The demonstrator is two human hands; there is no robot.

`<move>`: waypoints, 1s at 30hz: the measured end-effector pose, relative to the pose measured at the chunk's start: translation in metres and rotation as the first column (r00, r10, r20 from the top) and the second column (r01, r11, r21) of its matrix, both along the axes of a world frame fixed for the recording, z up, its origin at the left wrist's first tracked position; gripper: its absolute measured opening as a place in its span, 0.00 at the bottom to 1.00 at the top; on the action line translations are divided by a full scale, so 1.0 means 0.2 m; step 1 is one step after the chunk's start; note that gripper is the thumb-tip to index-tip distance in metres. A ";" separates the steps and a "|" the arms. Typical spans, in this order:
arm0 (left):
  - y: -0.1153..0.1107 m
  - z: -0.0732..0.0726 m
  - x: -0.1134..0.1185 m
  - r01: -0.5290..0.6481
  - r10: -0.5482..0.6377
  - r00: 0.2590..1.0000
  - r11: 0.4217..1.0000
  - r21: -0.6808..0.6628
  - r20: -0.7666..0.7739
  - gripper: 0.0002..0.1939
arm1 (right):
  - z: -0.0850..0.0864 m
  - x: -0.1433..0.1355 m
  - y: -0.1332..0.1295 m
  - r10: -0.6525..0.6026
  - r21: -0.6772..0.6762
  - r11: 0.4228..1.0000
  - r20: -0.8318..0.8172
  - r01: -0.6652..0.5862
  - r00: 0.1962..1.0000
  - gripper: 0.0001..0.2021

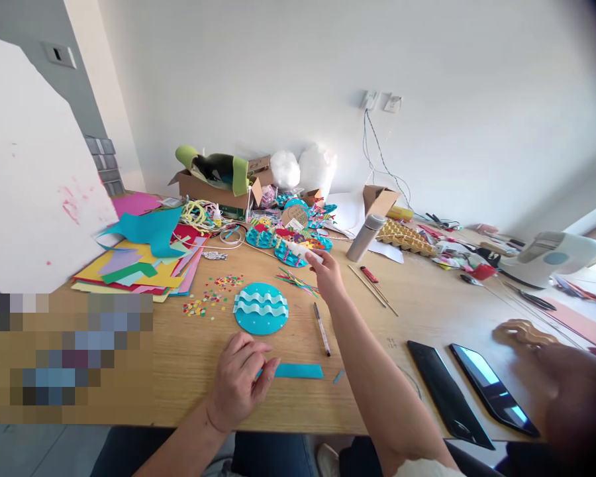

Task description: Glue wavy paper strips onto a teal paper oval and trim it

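Observation:
My right hand (325, 273) reaches over the table with its fingers closed around a small white squeeze bottle (298, 250) with a narrow tip. Just beyond it lie turquoise decorated paper pieces (291, 257). Near the table's front edge, my left hand (242, 371) hovers with fingers loosely bent and thumb apart. Beside its thumb is a flat blue paper strip (298, 371); the strip's left end is hidden by the hand. A turquoise oval (261, 326) with pale wavy bands lies behind my left hand. A pen (322, 329) rests between my arms.
Colourful paper dots (203, 305) and thin strips (298, 283) lie behind the oval. Stacked coloured paper (129, 278) is at left, a metal flask (366, 237) at back right. Two dark phone-like slabs (494, 387) lie at right, near another person's blurred hand (526, 331).

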State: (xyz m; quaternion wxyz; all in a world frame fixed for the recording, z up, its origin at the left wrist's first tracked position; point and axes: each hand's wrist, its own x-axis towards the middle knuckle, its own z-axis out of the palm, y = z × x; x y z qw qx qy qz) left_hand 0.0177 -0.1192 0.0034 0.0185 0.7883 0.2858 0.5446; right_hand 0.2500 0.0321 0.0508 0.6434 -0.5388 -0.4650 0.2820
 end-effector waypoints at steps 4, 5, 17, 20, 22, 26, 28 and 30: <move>-0.01 0.00 -0.01 0.010 -0.010 0.999 1.000 0.007 0.042 0.10 | -0.10 -0.08 0.15 0.004 -0.151 0.988 0.262 0.037 0.965 0.21; -0.01 0.00 -0.01 0.011 -0.011 0.999 1.000 0.009 0.053 0.10 | -0.12 -0.11 0.18 0.010 -0.185 0.981 0.326 0.053 0.945 0.20; -0.01 -0.01 -0.01 0.032 -0.032 0.998 0.999 -0.010 0.049 0.11 | -0.25 -0.21 0.27 0.117 -0.333 0.913 0.767 0.236 0.631 0.21; -0.01 0.00 -0.02 -0.001 0.001 1.000 1.000 -0.028 0.021 0.11 | -0.20 -0.20 0.23 0.148 -0.326 0.923 0.789 0.203 0.597 0.23; 0.00 0.01 -0.04 -0.065 0.062 0.997 0.995 -0.072 -0.038 0.10 | -0.17 -0.21 0.21 0.218 -0.354 0.927 0.780 0.127 0.587 0.20; 0.02 0.02 -0.06 -0.220 0.180 0.953 0.964 -0.150 -0.243 0.12 | -0.16 -0.25 0.18 0.389 -0.447 0.894 0.733 -0.037 0.558 0.20; 0.02 0.01 -0.07 -0.268 0.203 0.921 0.949 -0.166 -0.331 0.13 | -0.16 -0.26 0.17 0.418 -0.466 0.883 0.724 -0.057 0.549 0.21; 0.02 -0.02 -0.08 -0.295 0.205 0.895 0.938 -0.180 -0.397 0.14 | -0.17 -0.27 0.16 0.419 -0.472 0.880 0.723 -0.051 0.549 0.21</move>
